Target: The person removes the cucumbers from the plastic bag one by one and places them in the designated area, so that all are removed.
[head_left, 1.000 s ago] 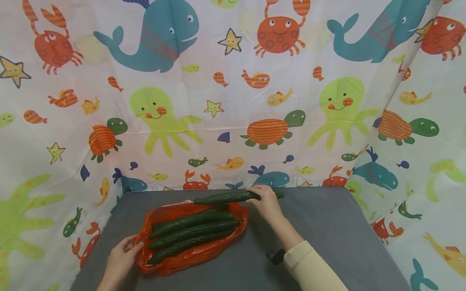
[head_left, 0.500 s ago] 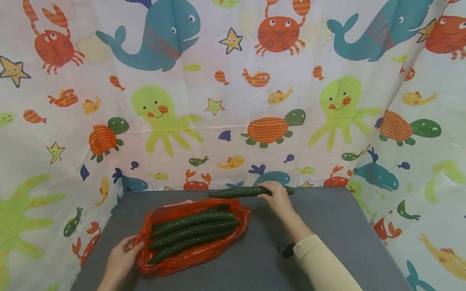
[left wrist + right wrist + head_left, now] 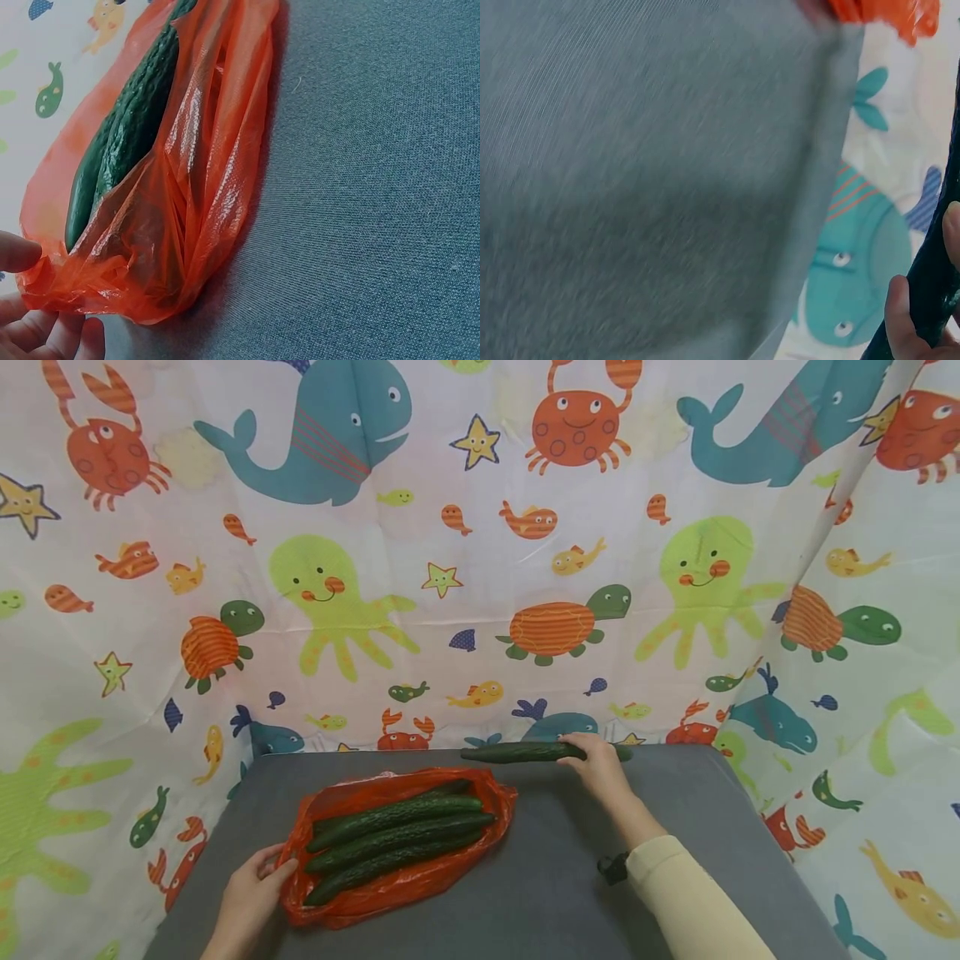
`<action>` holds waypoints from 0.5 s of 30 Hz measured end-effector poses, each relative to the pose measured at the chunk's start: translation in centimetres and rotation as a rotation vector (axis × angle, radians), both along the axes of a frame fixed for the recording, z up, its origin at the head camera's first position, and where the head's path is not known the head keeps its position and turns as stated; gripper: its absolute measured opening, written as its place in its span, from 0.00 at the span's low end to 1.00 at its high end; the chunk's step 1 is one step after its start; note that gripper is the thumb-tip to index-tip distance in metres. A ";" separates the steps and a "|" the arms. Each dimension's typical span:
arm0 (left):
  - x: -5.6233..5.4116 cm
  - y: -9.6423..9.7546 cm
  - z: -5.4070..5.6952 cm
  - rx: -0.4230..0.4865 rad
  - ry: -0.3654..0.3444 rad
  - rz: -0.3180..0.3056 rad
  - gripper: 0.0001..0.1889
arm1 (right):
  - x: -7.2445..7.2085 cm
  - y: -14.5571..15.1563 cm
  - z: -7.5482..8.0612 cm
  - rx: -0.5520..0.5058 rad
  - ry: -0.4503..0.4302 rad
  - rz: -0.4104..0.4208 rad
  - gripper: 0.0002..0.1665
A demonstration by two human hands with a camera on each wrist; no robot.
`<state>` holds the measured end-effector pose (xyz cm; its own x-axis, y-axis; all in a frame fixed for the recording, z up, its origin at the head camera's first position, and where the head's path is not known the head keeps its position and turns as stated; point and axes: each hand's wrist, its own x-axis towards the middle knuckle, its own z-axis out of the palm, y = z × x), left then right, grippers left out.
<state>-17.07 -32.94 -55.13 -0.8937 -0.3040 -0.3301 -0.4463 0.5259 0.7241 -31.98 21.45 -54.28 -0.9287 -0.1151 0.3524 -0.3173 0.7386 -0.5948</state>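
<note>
In the head view my right hand (image 3: 600, 772) grips a long dark green cucumber (image 3: 513, 752) above the far edge of the table, right of the bag. The right wrist view shows the fingers (image 3: 902, 315) curled round the same cucumber (image 3: 931, 281). A red plastic bag (image 3: 352, 917) lies open at the left, with several cucumbers (image 3: 405, 838) side by side in it. At its left end my left hand (image 3: 251, 893) pinches the rim. Up close in the left wrist view, thumb and fingers (image 3: 64, 337) hold the crumpled bag edge (image 3: 90, 289).
A grey cloth covers the table (image 3: 547, 885), and its surface extends right of the bag. Behind it and at both sides hangs a white curtain (image 3: 480, 660) printed with sea animals. A small black device (image 3: 613, 868) sits at my right wrist.
My right hand has carried the cucumber rightward, from over the bag's far rim to beyond its right end. My left hand and the bag have stayed in place.
</note>
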 end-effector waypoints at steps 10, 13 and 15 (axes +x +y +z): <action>-0.7 -0.4 -0.3 0.006 0.006 0.015 0.37 | -1.2 3.0 -1.0 0.047 -0.034 -0.014 0.24; -1.0 -0.5 -0.5 0.006 0.002 0.018 0.37 | -1.5 4.0 -1.2 0.046 -0.045 -0.029 0.24; -1.1 -0.5 -0.6 0.006 0.005 0.024 0.37 | -1.6 4.6 -1.5 0.045 -0.047 -0.041 0.24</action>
<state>-18.15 -33.42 -55.68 -0.8876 -0.3239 -0.3276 -0.4555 0.5107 0.7292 -33.63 26.09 -55.81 -0.9485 -0.0916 0.3032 -0.2585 0.7769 -0.5741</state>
